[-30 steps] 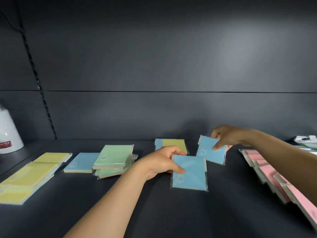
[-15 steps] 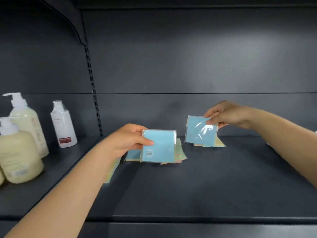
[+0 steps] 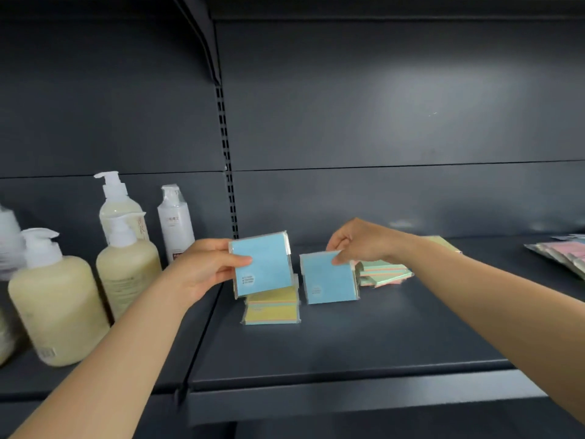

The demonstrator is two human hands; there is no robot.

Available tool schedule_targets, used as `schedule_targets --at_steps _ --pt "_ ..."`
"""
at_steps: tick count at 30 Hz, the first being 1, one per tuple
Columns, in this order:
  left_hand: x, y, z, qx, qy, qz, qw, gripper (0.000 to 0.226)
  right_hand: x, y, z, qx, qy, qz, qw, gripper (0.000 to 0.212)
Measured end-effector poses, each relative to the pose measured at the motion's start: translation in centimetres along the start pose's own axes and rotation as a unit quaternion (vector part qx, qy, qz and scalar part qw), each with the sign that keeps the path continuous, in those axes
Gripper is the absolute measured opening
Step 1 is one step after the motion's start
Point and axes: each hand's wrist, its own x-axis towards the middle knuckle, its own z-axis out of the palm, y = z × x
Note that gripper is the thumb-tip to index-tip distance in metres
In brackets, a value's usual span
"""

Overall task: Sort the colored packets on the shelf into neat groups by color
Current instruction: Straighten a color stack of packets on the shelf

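My left hand [image 3: 202, 270] grips a blue packet [image 3: 266, 264], held upright above a yellow pile [image 3: 272, 307] on the dark shelf [image 3: 348, 340]. My right hand [image 3: 361, 242] pinches the top edge of a second blue packet [image 3: 329, 282], whose lower edge is at the shelf surface. Just right of it lies a green stack [image 3: 384, 274], partly hidden by my right wrist. A yellow packet [image 3: 443, 243] shows behind my right forearm. Pink packets [image 3: 563, 253] lie at the far right edge.
Cream pump bottles [image 3: 60, 302] [image 3: 126, 264] and a white bottle [image 3: 175, 221] stand on the neighbouring shelf section to the left. A slotted upright [image 3: 226, 160] divides the two sections. The shelf's front lip [image 3: 348, 394] runs below my arms.
The view swung left then back, bringing the bottles into sight. Both hands lifted blue packets off the shelf; the right packet has since come down beside the green stack, the left stays raised over the yellow pile.
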Motion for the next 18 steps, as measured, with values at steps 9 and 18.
schedule_targets --at_steps 9,18 --pt "0.7 -1.6 -0.4 -0.003 -0.01 -0.027 1.0 0.022 1.8 -1.1 1.1 -0.18 0.023 0.011 0.983 0.028" --pt "1.6 -2.4 1.2 0.005 -0.035 -0.042 0.998 0.013 2.8 -0.4 0.5 -0.18 -0.004 0.005 0.984 0.025"
